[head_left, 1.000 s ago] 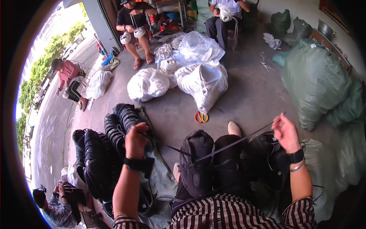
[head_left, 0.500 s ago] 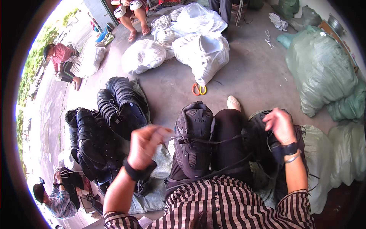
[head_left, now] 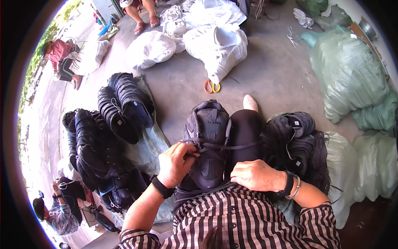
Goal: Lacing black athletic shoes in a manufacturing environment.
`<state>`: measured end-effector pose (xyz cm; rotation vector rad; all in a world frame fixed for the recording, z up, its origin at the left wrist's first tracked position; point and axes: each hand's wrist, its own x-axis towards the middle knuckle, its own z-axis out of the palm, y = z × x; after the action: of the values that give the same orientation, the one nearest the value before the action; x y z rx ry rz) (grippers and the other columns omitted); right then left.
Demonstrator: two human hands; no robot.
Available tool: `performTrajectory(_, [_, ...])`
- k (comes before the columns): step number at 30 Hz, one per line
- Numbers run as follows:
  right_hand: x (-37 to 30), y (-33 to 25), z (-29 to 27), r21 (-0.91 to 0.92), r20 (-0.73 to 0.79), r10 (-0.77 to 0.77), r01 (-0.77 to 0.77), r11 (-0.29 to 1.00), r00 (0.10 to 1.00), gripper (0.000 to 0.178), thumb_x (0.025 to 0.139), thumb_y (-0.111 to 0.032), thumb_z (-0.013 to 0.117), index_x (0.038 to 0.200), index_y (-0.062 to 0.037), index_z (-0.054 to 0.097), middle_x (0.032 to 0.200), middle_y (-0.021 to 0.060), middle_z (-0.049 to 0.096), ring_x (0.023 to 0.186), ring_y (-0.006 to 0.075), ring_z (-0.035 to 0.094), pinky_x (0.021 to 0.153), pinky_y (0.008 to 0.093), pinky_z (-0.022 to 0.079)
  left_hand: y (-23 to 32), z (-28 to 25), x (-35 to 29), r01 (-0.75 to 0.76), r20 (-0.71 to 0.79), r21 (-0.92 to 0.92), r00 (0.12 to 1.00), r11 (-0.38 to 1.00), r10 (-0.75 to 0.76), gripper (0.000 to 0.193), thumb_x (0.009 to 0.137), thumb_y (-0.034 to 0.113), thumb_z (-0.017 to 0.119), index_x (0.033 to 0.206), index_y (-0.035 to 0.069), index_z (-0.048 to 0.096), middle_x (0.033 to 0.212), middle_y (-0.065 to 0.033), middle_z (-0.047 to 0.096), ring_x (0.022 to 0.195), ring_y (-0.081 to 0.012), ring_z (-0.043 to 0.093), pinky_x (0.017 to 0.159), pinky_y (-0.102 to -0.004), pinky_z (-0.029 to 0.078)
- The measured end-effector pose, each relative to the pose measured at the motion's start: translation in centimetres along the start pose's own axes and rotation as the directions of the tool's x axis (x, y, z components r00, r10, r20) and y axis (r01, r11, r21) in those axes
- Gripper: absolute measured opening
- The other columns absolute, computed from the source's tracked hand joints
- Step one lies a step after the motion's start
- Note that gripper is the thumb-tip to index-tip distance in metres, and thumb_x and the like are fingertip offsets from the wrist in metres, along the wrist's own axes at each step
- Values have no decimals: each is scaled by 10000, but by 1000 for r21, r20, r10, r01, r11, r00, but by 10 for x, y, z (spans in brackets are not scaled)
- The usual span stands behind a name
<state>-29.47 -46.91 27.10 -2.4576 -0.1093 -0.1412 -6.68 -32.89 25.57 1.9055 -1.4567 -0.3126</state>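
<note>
A dark grey and black shoe upper point(head_left: 207, 143) lies across my left thigh, its tongue facing away from me. My left hand point(head_left: 177, 164) is closed at the shoe's left side, pinching a dark shoelace point(head_left: 222, 146) that crosses the upper and trails off to the right over my other thigh. My right hand point(head_left: 259, 175) rests low, near my shirt's hem. Its fingers are pressed together at a dark strand that runs left below the shoe. The fingertips of this hand are partly hidden.
Stacks of black shoe uppers stand at left point(head_left: 93, 153) and right point(head_left: 294, 145). Orange-and-yellow-handled scissors point(head_left: 212, 86) lie on the floor ahead, by a white sack point(head_left: 217, 52). Large green sacks point(head_left: 348, 74) stand at right. Other people sit at left and at the far side.
My right hand has come down and left from the right-hand stack to beside the shoe. My left hand has moved in against the shoe's side, down and right. The view has shifted slightly.
</note>
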Motion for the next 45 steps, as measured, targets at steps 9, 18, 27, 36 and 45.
performTrajectory(9, [25,3,-20,615,-352,575,-280,737,739,171,935,-108,538,971,46,602,868,115,612,565,145,611,539,233,502,9,-13,6,-145,-105,-83,985,986,136,220,653,-1,687,837,78,595,929,-70,596,769,-256,626,658,-333,517])
performTrajectory(18, [26,37,-31,572,-61,586,-453,684,808,244,870,-186,626,727,11,633,650,80,641,627,120,607,612,264,461,6,-22,44,86,254,-393,967,916,18,187,808,176,667,769,12,584,862,-86,504,806,-210,509,753,-300,428])
performTrajectory(27, [-27,83,-58,878,106,813,-438,194,573,178,818,-176,696,702,-78,601,613,-80,497,483,-14,355,414,160,234,-2,3,34,48,59,-253,998,966,-34,268,817,222,703,755,9,553,863,-78,478,805,-199,479,730,-296,412])
performTrajectory(36, [0,60,-44,-116,-728,262,-491,863,633,38,787,-84,675,783,-52,654,778,101,626,673,260,614,595,319,494,-24,15,-6,383,133,-562,917,733,-377,249,850,162,695,954,39,504,813,25,495,700,-54,454,649,-194,408])
performTrajectory(45, [43,7,13,193,-307,362,-315,929,880,173,772,-184,697,803,-72,569,797,72,591,702,257,632,601,352,517,-26,10,-1,353,130,-733,912,581,-390,146,911,148,607,879,74,485,759,28,533,623,-20,381,556,-168,321])
